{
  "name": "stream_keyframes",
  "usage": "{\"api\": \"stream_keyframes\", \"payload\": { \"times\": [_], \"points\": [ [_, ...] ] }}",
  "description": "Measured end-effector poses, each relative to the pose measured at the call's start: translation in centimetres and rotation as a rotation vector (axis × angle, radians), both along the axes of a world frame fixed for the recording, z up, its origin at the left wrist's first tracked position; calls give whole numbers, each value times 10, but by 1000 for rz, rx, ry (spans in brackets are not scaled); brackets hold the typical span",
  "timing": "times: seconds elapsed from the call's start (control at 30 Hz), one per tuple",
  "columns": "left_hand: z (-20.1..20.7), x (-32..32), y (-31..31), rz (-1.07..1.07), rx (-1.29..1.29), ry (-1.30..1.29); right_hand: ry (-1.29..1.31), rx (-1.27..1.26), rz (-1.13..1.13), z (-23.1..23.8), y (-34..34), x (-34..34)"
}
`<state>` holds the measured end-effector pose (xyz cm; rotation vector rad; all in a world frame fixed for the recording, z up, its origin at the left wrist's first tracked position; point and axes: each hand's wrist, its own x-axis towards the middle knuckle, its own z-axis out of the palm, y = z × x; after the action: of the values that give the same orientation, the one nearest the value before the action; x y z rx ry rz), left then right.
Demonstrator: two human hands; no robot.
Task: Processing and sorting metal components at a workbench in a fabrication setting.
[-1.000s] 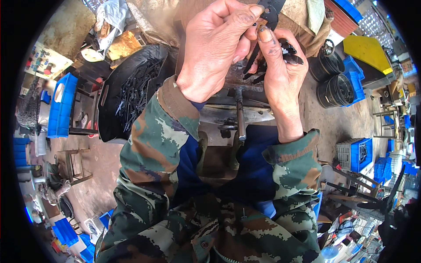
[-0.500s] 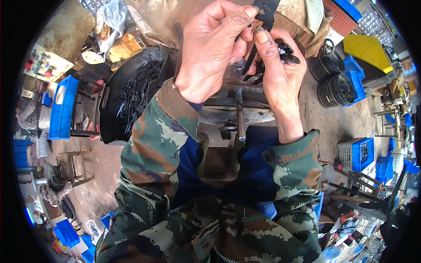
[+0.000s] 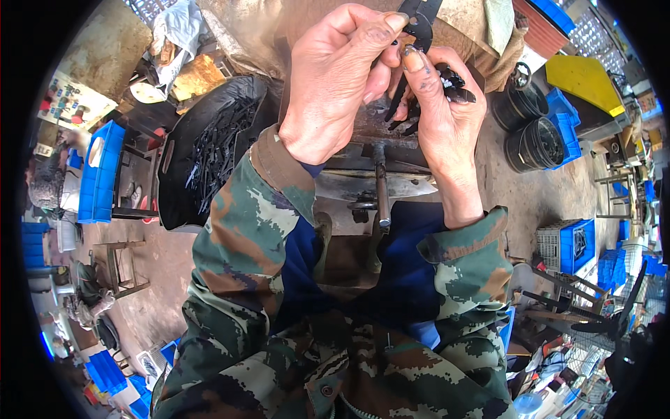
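My left hand (image 3: 335, 84) is closed, with thumb and fingers pinching a flat black metal piece (image 3: 421, 26) that has a rounded end and small holes. The piece runs out past the upper edge of the view. Close beside it, my right hand (image 3: 447, 105) is curled around several small black metal parts (image 3: 455, 85), some with a white glint. The right thumb tip lies just under the rounded end of the flat piece. Thin black ends also poke out below the right fingers. Exactly what the fingertips press on is partly hidden.
Left of my arm, a black container (image 3: 171, 188) holds many thin black strips. Below my hands sits a metal fixture with an upright rod (image 3: 382, 185). Black buckets (image 3: 523, 150) stand at the right, by a yellow panel (image 3: 583, 80). A blue crate (image 3: 98, 178) is at far left.
The flat black piece has turned slightly, and my right thumb has shifted a little up and left. Both hands keep their hold.
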<state>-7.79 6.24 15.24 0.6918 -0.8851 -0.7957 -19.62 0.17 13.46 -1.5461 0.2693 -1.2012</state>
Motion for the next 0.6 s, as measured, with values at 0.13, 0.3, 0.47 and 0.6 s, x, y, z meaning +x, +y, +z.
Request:
{"api": "stream_keyframes", "payload": {
  "times": [0.13, 0.3, 0.47, 0.6],
  "points": [
    [0, -2, -2, -10, -23, -3, 23, 6, -5, 0, -1, -2],
    [2, -4, 1, 4, -17, -4, -5, -8, 24, -1, 0, -3],
    [13, -12, 3, -22, 68, 100, 14, 8, 20, 2, 0, -9],
    [13, -12, 4, -19, 66, 102, 14, 9, 19, 2, 0, -9]
  ]
}}
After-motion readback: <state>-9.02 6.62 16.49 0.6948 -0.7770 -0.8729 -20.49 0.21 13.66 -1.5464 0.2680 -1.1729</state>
